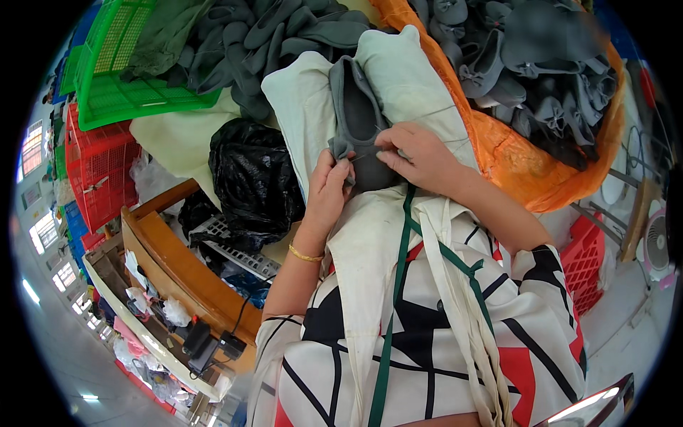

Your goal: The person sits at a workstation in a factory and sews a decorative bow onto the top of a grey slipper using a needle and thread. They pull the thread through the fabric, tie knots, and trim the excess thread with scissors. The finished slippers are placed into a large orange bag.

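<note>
A dark grey slip-on shoe [373, 171] lies sole down on my lap, its rounded toe pointing toward me and its opening facing up. At the left of the toe, my left hand [331, 186] is closed, pinching a small grey fabric bow [340, 147] against the shoe. My right hand [423, 156] is closed in a pinch over the right side of the toe. Thin thread [435, 112] trails from its fingers to the upper right, and a fine line crosses the toe between both hands. Whether a needle is held is too small to tell.
White cloth [413, 75] covers my lap. An orange sack [523, 188] of grey shoes stands right; more grey shoes [249, 46] are heaped ahead by a green basket [96, 92]. At left are a black plastic bag [255, 171], red crate [99, 171] and wooden drawer [185, 260].
</note>
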Demonstrator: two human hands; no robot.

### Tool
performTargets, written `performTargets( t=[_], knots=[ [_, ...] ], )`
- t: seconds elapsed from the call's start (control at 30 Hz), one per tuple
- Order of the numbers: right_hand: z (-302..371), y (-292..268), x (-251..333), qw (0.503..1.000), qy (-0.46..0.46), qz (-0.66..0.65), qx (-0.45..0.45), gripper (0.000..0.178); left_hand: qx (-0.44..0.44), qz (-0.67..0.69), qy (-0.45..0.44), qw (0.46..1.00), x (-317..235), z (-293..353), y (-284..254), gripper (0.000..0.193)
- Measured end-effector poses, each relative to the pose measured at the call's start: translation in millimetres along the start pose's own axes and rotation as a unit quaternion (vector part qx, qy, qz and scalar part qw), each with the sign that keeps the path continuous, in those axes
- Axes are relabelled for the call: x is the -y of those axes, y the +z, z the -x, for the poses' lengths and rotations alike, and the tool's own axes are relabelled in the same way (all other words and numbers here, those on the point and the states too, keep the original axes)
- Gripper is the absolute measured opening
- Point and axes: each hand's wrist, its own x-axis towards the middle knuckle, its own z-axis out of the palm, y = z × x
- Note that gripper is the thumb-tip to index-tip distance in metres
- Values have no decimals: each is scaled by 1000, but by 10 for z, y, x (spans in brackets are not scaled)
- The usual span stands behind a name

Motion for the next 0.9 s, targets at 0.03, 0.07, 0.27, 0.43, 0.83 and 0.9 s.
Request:
performTargets(
  t=[0.03, 0.07, 0.27, 0.43, 0.83, 0.9],
  knots=[
    [-6, 46, 19, 998, 36, -52, -6, 15, 4, 14, 4, 1000, 0, -2, -19, 22],
    [-7, 79, 29, 992, 71, -104, -13, 15, 9, 27, 7, 1000, 1, -9, -42, 21],
    [30, 124, 21, 880, 253, -402, 21, 15, 1, 142, -31, 989, -5, -57, -87, 19],
    [-1, 94, 139, 920, 238, -310, 23, 12, 10, 212, -43, 976, 2, -79, -42, 23],
    [484, -1472, -466, 868, 184, -223, -405, 19, 8, 26, -54, 998, -99, -120, 96, 21],
    [746, -2105, -406, 800, 107, -373, -457, 11, 25, 19, -60, 998, -70, -177, 77, 21]
  ],
)
